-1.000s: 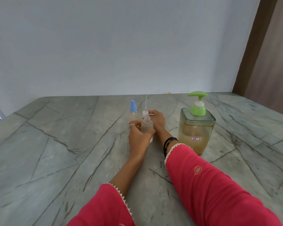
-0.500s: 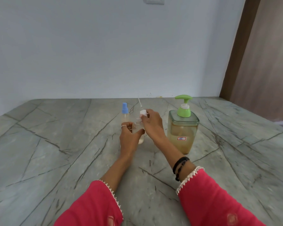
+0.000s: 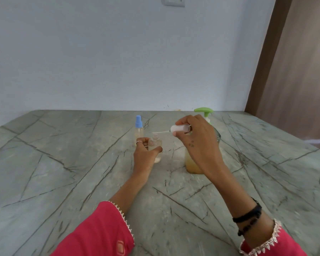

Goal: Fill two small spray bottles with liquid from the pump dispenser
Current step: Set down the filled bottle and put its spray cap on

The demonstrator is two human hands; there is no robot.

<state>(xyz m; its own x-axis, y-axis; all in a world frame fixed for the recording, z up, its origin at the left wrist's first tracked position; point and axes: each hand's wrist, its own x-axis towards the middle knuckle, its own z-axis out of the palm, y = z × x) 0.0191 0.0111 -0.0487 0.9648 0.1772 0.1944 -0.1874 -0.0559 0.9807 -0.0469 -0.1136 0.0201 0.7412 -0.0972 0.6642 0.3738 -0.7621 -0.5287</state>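
Open bottle (image 3: 156, 147): upright on the counter (image 3: 63, 172), neck uncovered, clamped in your left hand (image 3: 145, 154).
Spray cap (image 3: 180, 129): pinched sideways in your right hand (image 3: 196, 143), above and right of the bottle.
Blue-capped bottle (image 3: 138, 129): just behind your left hand.
Pump dispenser (image 3: 194, 163): behind your right hand.

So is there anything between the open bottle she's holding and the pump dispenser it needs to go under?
Yes. The right hand, holding the removed white spray cap with its tube, hangs in front of the pump dispenser, between it and the open bottle gripped by the left hand. The countertop between them is otherwise bare.
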